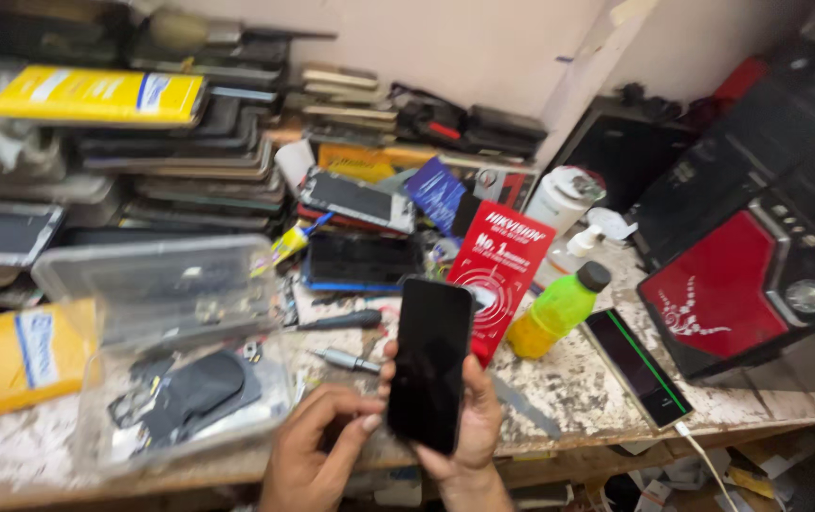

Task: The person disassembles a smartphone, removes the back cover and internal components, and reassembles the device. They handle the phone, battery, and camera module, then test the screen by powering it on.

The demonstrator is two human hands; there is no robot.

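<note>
My right hand (469, 431) holds a black smartphone (429, 360) upright by its lower half, dark screen facing me, over the front edge of the worn workbench (578, 384). My left hand (317, 455) sits just left of the phone, fingers curled, with a fingertip touching the phone's lower left edge. It holds nothing that I can see.
A clear plastic parts box (175, 351) stands open at the left. Screwdrivers (346, 320) lie behind the phone. A red card (499, 270), a yellow-green bottle (557, 308), a second phone (637, 365) on a cable and a red-and-black speaker (739, 284) are to the right. Stacked screens fill the back.
</note>
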